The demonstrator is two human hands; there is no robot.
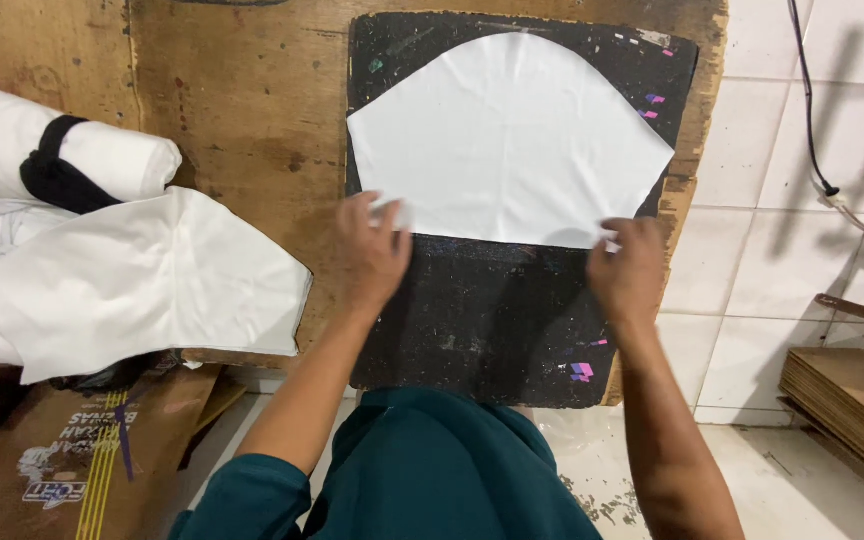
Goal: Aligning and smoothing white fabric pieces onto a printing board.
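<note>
I pinch the cloth [507, 140] edge with both hands, left [372, 250] and right [627, 270], keeping it flat and square on the black board [492, 320].

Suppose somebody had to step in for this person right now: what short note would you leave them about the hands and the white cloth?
Left hand: fingers on the near left corner of the white cloth piece, pinching or pressing it; grip unclear.
Right hand: pinching the near right corner.
The cloth lies spread flat on the black board, which sits on the wooden table.
More white cloth pieces are stacked at the left, with a white roll behind.
Done: the piece is laid out nearly smooth.
Left: apparently only final straightening at the near edge.
</note>
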